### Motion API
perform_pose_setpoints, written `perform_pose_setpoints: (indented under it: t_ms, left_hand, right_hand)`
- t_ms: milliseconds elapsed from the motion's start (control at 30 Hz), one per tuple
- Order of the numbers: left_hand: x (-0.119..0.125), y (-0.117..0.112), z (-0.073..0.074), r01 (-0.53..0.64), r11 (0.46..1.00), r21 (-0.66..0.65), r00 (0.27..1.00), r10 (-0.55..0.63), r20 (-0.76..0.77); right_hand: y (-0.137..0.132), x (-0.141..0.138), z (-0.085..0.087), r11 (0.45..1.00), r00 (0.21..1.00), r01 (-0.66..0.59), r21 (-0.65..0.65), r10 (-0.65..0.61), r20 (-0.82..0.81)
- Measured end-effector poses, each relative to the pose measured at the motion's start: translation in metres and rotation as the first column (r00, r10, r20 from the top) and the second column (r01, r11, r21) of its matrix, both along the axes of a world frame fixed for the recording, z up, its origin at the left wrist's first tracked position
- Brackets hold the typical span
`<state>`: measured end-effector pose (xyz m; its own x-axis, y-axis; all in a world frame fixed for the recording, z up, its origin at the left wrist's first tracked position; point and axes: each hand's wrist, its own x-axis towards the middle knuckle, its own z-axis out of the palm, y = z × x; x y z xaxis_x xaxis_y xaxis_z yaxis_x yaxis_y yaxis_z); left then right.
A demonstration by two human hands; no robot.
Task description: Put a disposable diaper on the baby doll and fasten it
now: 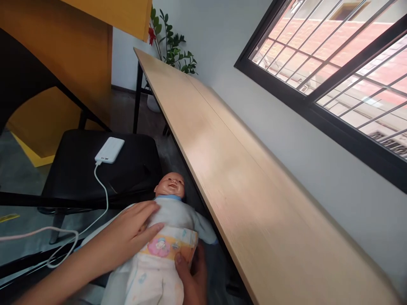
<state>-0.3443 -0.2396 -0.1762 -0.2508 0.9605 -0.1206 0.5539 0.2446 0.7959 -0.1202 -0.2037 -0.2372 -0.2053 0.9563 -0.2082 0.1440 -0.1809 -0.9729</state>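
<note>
**Long wooden desk under a barred window, and a diapered doll held just below its edge**

Pale wood runs the length of the desk (241, 178) along the wall, with the window (333, 63) above it and a potted plant (173, 46) at the far end. Below the desk's near edge, the doll (171, 214) lies face up close to the person, head toward a black chair (79, 169). A white power bank (110, 150) rests on the chair seat, and its cable (103, 190) trails off to the left.

The left hand (130, 233) lies open and flat, fingers spread across the doll's chest and the top of the diaper (168, 245). The right hand (193, 275) sits in shadow at the diaper's side. Its thumb presses on the edge, but the fingers curl out of sight behind, so I cannot tell whether it is pinching the edge.

The likeliest trouble is the doll slipping. It looks loosely supported, with a dark gap between it and the desk, so it could roll that way if the flat hand lifts. A hard tug from the thumb side could also pull the diaper crooked across the waist. The slack cable lies near the left forearm and could snag on it.
</note>
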Motion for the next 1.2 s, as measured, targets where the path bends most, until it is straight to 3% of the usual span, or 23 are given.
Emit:
perform_pose_setpoints:
  t_ms: [67,167,267,400,567,800,900,1100,1200]
  left_hand:
    - [0.008,-0.015,0.007,0.056,0.997,-0.054,0.998,-0.058,-0.032]
    - [0.012,-0.027,0.012,0.129,0.979,-0.160,0.986,-0.144,-0.084]
    - [0.007,-0.025,0.004,0.172,0.968,-0.185,0.981,-0.186,-0.060]
    - [0.000,-0.017,-0.012,0.196,0.971,-0.138,0.981,-0.192,0.037]
    - [0.002,-0.017,-0.016,0.185,0.980,-0.070,0.981,-0.179,0.074]
    - [-0.007,-0.020,-0.010,0.066,0.997,-0.049,0.989,-0.058,0.139]
    - [-0.020,-0.028,-0.013,0.061,0.994,-0.092,0.995,-0.053,0.081]
    - [-0.046,-0.057,-0.032,-0.036,0.976,-0.213,0.982,-0.006,-0.190]
    - [-0.043,-0.055,-0.023,-0.066,0.989,-0.135,0.979,0.038,-0.198]
  right_hand:
    - [-0.001,0.005,0.001,0.998,0.998,0.063,-0.025,-0.063,-0.001]
    - [0.000,0.015,0.004,0.998,0.986,0.057,0.019,-0.059,0.157]
    - [0.006,0.019,0.010,0.996,0.968,-0.068,0.053,0.053,0.243]
    - [0.019,0.012,0.019,0.990,0.957,-0.126,0.058,0.106,0.270]
    - [0.031,0.009,0.021,0.969,0.928,-0.225,0.106,0.180,0.325]
    - [0.036,0.017,0.010,0.978,0.905,-0.167,0.123,0.103,0.413]
    - [0.037,0.022,0.006,0.987,0.898,-0.121,0.111,0.061,0.436]
    - [0.037,0.038,-0.004,0.987,0.888,-0.110,0.113,0.047,0.458]
    - [0.038,0.044,-0.012,0.986,0.893,-0.137,0.097,0.080,0.443]
